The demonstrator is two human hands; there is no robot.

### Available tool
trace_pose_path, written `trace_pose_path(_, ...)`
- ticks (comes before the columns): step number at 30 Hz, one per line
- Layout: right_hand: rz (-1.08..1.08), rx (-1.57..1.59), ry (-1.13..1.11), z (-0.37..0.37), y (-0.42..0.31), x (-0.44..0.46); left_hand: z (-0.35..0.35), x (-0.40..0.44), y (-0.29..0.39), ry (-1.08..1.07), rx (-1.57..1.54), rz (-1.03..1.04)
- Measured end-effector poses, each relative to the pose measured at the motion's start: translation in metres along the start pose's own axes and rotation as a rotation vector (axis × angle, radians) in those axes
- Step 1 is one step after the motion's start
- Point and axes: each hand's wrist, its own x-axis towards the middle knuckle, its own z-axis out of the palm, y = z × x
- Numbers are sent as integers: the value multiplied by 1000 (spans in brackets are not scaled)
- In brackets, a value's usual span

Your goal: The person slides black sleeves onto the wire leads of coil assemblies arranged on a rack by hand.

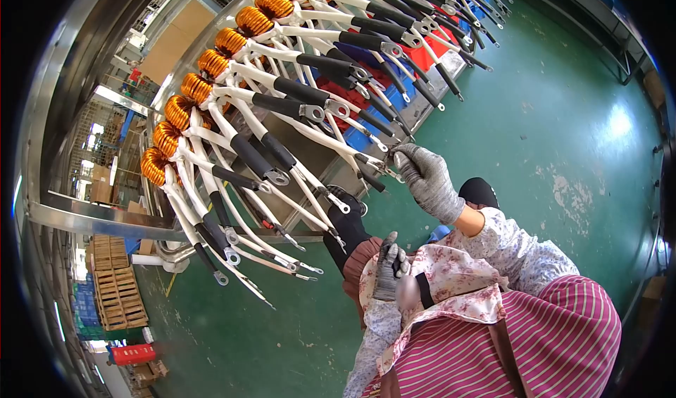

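My right hand (426, 180), in a grey glove, is closed with thumb and fingertips pinched at the end of a white wire lead (327, 136). Small metal lugs cluster by those fingertips, and exactly which one is gripped is partly hidden. Close to my chest, my left hand (387, 268), gloved too, has its fingers curled; what they hold, if anything, cannot be made out. A row of copper-wound ring coils (213, 64) runs along a metal rack. From them hang thick white-sleeved leads with black tubing (289, 107) and ring terminals (312, 113), plus thinner wires.
Blue bins (359, 139) with red contents sit beneath the hanging leads. A metal frame (105, 218) stands at left. Wooden pallets (118, 285) and a red object (134, 354) are farther off at lower left. Green floor (549, 116) extends on the right.
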Motion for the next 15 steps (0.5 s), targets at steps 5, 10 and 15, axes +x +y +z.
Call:
trace_pose_path(5,10,56,52,7,2,1,-24,13,-9,-13,102,31)
trace_pose_path(10,-168,-96,142,2,-33,-1,0,5,-5,118,67,1)
trace_pose_path(15,-161,-375,235,9,-59,25,5,1,-5,44,87,8)
